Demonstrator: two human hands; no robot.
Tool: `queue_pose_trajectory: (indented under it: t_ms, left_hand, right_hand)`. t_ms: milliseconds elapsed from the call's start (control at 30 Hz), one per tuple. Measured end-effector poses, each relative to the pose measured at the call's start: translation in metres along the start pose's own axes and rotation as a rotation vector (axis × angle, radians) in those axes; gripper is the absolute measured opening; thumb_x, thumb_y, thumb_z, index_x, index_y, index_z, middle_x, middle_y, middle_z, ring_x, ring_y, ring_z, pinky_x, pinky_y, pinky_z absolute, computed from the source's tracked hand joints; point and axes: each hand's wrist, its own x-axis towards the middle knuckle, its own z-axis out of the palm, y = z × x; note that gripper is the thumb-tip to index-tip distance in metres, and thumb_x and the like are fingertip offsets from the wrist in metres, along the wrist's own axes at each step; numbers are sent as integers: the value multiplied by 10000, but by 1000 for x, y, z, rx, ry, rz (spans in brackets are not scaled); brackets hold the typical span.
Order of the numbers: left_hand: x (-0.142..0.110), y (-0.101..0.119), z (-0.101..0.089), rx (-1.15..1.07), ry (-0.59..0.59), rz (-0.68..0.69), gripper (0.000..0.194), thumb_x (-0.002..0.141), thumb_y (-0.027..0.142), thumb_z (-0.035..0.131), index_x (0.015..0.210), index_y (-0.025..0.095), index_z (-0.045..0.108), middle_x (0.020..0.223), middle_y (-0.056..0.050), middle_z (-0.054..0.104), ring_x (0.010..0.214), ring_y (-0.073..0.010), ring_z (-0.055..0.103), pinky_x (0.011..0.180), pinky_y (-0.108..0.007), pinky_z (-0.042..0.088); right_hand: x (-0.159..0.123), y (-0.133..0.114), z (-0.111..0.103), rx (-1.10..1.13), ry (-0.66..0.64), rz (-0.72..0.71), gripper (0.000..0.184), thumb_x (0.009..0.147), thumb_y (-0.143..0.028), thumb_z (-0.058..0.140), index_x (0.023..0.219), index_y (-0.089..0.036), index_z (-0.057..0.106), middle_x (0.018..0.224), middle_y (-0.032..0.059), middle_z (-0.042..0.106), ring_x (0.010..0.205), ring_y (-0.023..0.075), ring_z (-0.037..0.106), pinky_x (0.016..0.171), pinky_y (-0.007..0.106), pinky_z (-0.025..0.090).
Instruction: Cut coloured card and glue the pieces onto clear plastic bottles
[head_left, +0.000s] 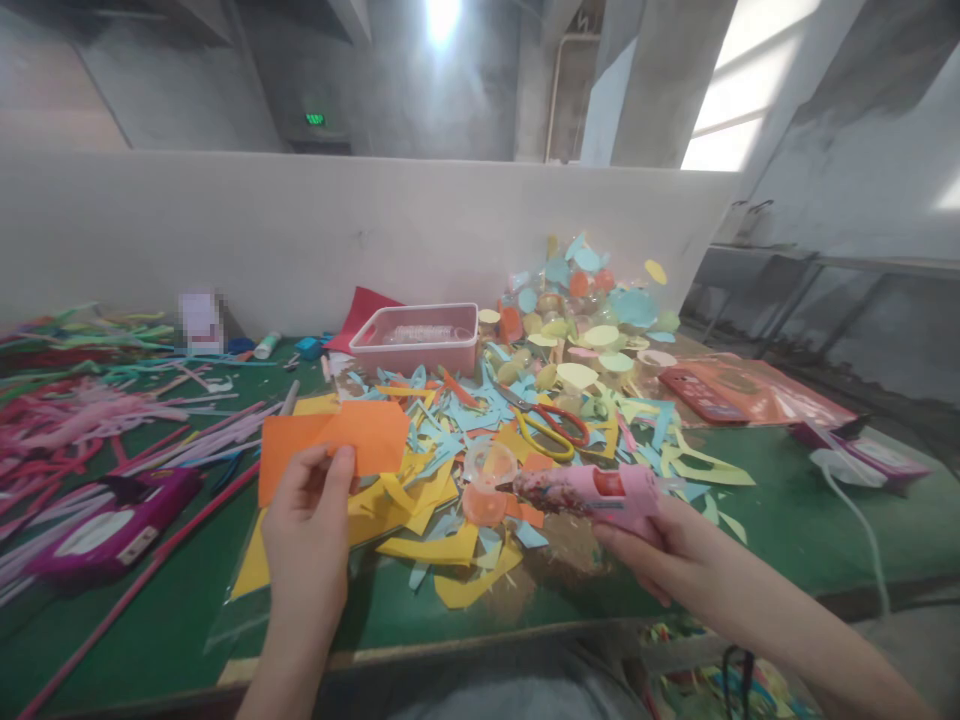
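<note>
My left hand (311,510) pinches an orange sheet of paper (379,437) between thumb and fingers, above more orange and yellow paper. A pink hot glue gun (630,492) is gripped in my right hand (667,545), its nozzle pointing left. Close to the nozzle tip lie a clear round plastic piece (491,463) and an orange paper disc (484,505). Scissors (551,425) with red and yellow handles rest on the scraps behind the gun. Cut yellow paper strips (431,547) lie between my hands.
A pink basket (420,355) stands at the back near the white partition (300,230). Pipe cleaners (97,425) and a purple power strip (116,525) cover the left side. Clear balls with paper discs (592,300) pile up at back right. A red phone (701,395) and another purple strip (874,455) sit right.
</note>
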Motion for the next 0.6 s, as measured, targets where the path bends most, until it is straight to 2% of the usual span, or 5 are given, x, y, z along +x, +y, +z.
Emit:
queue_pose_trajectory:
  t_ms: [133, 333, 433, 533, 600]
  left_hand:
    - [1, -2, -2, 19, -6, 7, 368, 695, 497, 736, 887, 201, 634, 793, 12, 585, 670, -122, 555, 620, -231, 505]
    - [1, -2, 0, 1, 3, 18, 360, 689, 483, 742, 884, 198, 637, 766, 24, 585, 657, -114, 543, 615, -221, 489]
    - [2, -2, 1, -1, 5, 10, 359, 682, 477, 745, 876, 197, 633, 764, 24, 582, 657, -117, 541, 617, -226, 488]
    - [2, -2, 1, 7, 4, 10, 355, 693, 483, 738, 879, 199, 634, 785, 18, 587, 679, -125, 548, 637, -236, 490]
    - [2, 0, 0, 31, 7, 52, 340, 710, 482, 729, 882, 203, 637, 783, 17, 591, 697, -132, 554, 655, -238, 487]
  right_hand:
    - [1, 5, 0, 17, 14, -26, 436, 858, -616, 569, 1070, -249, 671, 512, -60, 362, 472, 129, 306, 423, 239, 287]
    - [1, 6, 0, 57, 1, -84, 414, 881, -557, 587, 1173, -277, 673, 753, 15, 646, 691, 178, 575, 578, 231, 462]
    - [0, 10, -7, 45, 4, -59, 418, 887, -546, 578, 1194, -279, 671, 860, 25, 698, 625, 163, 560, 493, 230, 423]
    - [1, 19, -19, -50, 19, -55, 422, 893, -550, 560, 1175, -263, 687, 793, 24, 704, 531, 152, 513, 454, 243, 400]
    - [4, 26, -29, -145, 105, -69, 427, 898, -561, 538, 1131, -242, 701, 740, 32, 699, 558, 181, 554, 502, 265, 439]
